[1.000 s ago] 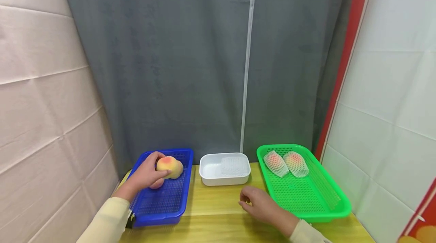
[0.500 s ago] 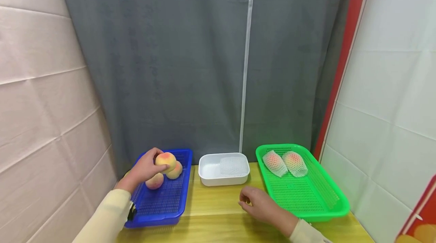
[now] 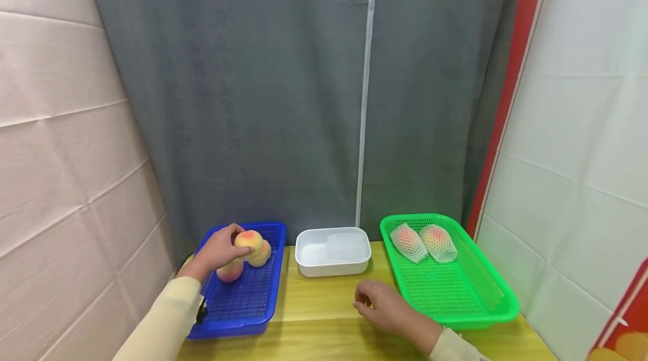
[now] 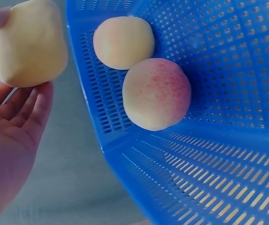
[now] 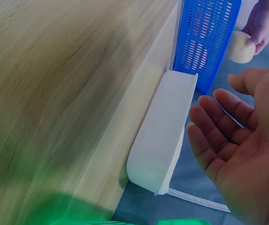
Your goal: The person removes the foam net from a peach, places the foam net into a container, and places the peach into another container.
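My left hand (image 3: 219,249) grips a yellow peach (image 3: 249,241) with a red blush, thumb and fingers on opposite sides. It is held above the blue basket (image 3: 276,288), near its far end. Two more peaches lie in that basket: a pale one (image 4: 125,42) and a redder one (image 4: 157,93), touching in the left wrist view. My right hand (image 3: 385,306) holds nothing, its fingers loosely curled. It hovers over the table between a white box (image 3: 324,271) and the green basket (image 3: 455,299). White foam netting (image 3: 347,247) lies in the box's right part.
Two peaches in white foam nets, a left one (image 3: 409,243) and a right one (image 3: 439,243), lie at the green basket's far end. A grey curtain (image 3: 273,96) hangs behind the wooden table (image 3: 309,310). White sheets close off both sides.
My left hand has raised the peach slightly, showing more of the redder peach beneath. In the last half second it has shifted a little to the right. My right hand stays almost still.
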`<state>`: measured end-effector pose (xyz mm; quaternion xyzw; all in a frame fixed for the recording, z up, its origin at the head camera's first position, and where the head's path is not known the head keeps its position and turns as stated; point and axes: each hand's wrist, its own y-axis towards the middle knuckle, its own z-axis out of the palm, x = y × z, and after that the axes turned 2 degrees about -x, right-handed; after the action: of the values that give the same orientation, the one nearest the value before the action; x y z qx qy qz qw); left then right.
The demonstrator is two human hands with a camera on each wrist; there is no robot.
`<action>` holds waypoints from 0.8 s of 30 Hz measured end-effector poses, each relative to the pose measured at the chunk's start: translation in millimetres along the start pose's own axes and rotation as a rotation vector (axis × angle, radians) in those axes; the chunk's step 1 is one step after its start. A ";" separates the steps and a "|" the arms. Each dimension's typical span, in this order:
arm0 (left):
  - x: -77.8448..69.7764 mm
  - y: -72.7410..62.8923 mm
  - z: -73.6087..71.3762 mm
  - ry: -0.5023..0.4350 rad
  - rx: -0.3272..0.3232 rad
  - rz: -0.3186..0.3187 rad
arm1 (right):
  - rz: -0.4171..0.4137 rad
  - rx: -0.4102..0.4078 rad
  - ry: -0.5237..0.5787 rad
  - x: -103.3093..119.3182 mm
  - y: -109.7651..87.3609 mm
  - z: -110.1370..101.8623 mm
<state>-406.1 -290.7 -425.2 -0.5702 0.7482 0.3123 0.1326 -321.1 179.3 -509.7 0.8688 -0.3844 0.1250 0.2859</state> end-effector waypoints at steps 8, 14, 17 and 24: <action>8.6 6.9 14.4 0.057 0.091 -0.007 | 0.003 0.003 -0.001 -0.6 -1.1 1.3; 13.1 10.6 24.9 0.087 0.176 -0.011 | 0.010 -0.001 0.006 -1.0 -2.3 2.1; 13.3 9.8 29.6 0.072 0.217 -0.038 | 0.007 -0.001 -0.005 -0.9 -2.5 2.2; 13.0 9.7 41.2 0.051 0.264 -0.096 | 0.017 0.020 -0.005 0.3 -3.5 1.5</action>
<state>-425.8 -273.8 -461.1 -0.5909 0.7576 0.1898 0.2021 -318.3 180.1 -512.2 0.8685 -0.3913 0.1294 0.2753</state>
